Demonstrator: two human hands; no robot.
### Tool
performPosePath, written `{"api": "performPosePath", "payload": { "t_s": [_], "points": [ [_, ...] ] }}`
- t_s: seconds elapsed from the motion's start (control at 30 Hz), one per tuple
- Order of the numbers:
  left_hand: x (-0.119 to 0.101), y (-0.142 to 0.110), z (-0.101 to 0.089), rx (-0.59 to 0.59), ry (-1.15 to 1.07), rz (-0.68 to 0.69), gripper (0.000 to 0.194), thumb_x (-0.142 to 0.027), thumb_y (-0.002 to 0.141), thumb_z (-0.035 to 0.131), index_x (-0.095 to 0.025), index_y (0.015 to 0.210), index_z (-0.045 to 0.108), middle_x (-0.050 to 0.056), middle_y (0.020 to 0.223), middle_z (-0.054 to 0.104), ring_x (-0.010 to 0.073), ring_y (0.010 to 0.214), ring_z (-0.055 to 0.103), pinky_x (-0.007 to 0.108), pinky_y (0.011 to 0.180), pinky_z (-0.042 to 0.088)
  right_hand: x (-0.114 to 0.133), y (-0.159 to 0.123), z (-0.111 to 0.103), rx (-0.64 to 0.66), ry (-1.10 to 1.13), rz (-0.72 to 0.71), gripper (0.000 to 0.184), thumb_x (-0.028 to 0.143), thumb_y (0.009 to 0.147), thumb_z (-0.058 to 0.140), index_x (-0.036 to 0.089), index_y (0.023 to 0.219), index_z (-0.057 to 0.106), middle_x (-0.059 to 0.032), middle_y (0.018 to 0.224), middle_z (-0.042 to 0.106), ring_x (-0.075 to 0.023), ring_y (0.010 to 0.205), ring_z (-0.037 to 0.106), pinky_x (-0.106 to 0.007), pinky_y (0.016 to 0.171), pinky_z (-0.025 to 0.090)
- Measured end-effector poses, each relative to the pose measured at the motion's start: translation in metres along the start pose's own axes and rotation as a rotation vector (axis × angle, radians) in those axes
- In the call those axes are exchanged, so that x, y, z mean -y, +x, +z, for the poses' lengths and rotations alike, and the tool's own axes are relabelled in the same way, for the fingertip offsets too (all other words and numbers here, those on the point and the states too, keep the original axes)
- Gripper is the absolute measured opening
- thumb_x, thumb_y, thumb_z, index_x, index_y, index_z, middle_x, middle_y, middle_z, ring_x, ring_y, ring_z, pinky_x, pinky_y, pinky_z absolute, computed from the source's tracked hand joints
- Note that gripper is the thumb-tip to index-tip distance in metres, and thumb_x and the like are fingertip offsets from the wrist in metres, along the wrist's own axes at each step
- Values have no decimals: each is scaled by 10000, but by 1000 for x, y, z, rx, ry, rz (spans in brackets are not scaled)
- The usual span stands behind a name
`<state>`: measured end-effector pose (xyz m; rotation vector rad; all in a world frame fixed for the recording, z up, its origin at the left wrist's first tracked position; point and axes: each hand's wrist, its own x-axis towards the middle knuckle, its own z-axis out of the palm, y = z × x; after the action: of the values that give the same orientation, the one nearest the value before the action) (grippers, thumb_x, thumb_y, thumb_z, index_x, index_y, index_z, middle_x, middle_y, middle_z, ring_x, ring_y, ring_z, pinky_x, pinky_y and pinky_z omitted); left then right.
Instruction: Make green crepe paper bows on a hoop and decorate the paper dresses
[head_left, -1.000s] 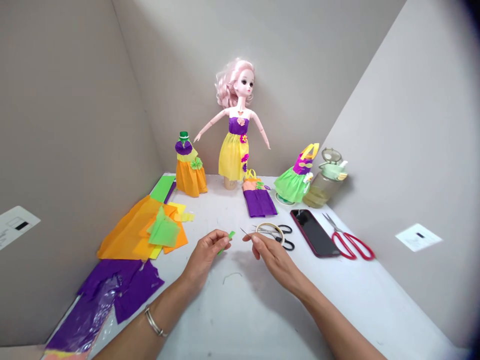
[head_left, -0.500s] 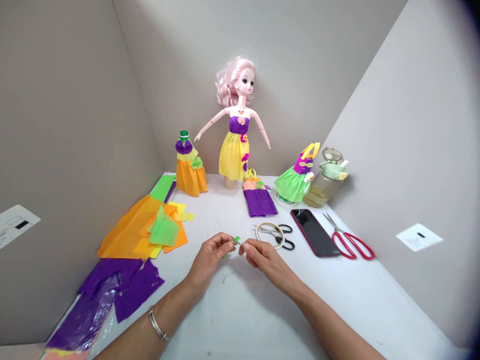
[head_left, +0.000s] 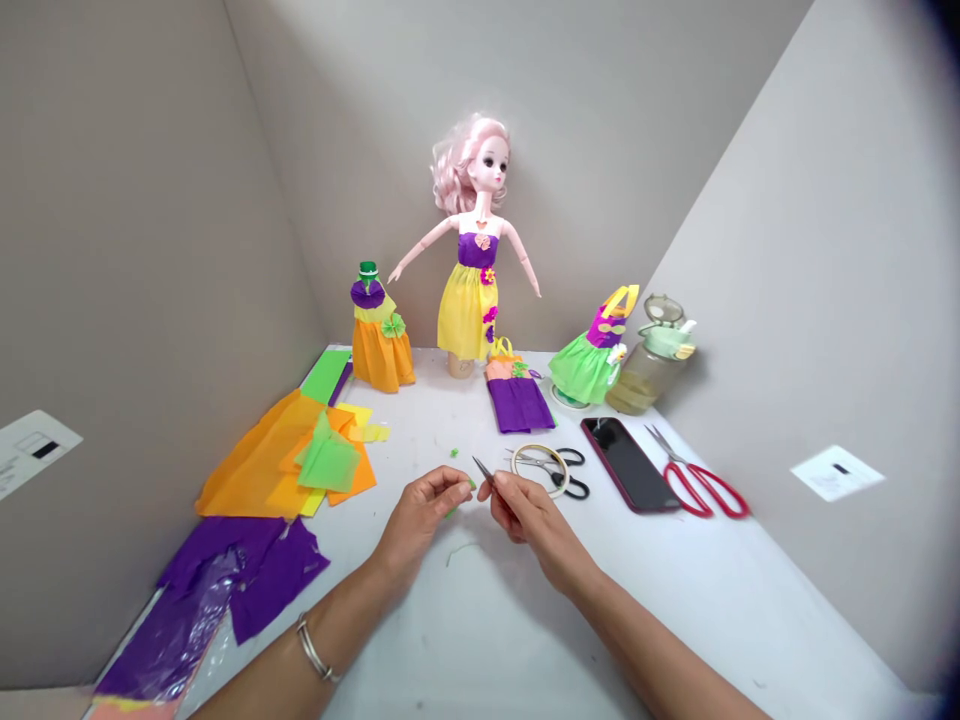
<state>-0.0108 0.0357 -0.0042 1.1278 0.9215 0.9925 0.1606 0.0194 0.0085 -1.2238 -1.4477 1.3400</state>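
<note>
My left hand [head_left: 431,510] pinches a small piece of green crepe paper [head_left: 472,485] between thumb and fingertips; more green shows below the fingers, the rest is hidden. Just to its right, my right hand [head_left: 525,510] is closed around small pointed snips [head_left: 483,466], dark blades slanting up and left. Their handle is inside the hand. The blades are apart from the green paper. A tiny green scrap [head_left: 454,453] lies on the table beyond my left hand. A thin thread [head_left: 462,549] lies below my hands.
Behind stand a doll [head_left: 469,300], an orange paper dress [head_left: 381,350], a green one [head_left: 585,365] and a jar [head_left: 637,380]. A tape roll [head_left: 516,470] overlaps black-handled scissors [head_left: 577,489]; a phone [head_left: 630,465] and red scissors [head_left: 705,487] lie right, coloured sheets [head_left: 255,460] left.
The snips have swung up and away from the green paper, their tips now pointing up and left. A small green scrap now lies on the table. My left hand stays about the same.
</note>
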Motion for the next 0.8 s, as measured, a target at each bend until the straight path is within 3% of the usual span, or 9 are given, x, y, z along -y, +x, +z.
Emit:
{"api": "performPosePath", "payload": {
  "t_s": [0.23, 0.43, 0.57, 0.8],
  "points": [
    [2, -1, 1, -22, -77, -6, 149, -330, 786, 682, -189, 805, 638, -34, 743, 572, 119, 723, 471, 229, 722, 359, 1, 1, 6, -69, -36, 34, 319, 477, 763, 689, 187, 880, 624, 47, 644, 415, -92, 531, 306, -217, 456, 241],
    [6, -3, 4, 46, -203, -54, 135, -311, 792, 684, -187, 845, 670, 24, 999, 665, 180, 961, 558, 277, 876, 385, 2, -1, 15, -35, 14, 43, 309, 431, 750, 697, 181, 920, 634, 61, 630, 387, -88, 532, 287, -221, 463, 236],
    [11, -2, 5, 91, -264, -48, 155, -290, 823, 654, -163, 906, 680, 50, 917, 684, 188, 921, 579, 301, 881, 401, 3, -1, 19, 10, 35, 36, 234, 376, 778, 655, 165, 877, 639, 62, 621, 361, -84, 540, 276, -221, 473, 237],
    [13, -2, 7, 77, -334, -60, 141, -271, 817, 663, -151, 889, 680, 43, 868, 667, 166, 858, 579, 273, 834, 419, 3, -1, 27, -63, -4, 16, 203, 294, 736, 661, 156, 869, 594, 63, 650, 379, -87, 560, 318, -218, 490, 268]
  ]
}}
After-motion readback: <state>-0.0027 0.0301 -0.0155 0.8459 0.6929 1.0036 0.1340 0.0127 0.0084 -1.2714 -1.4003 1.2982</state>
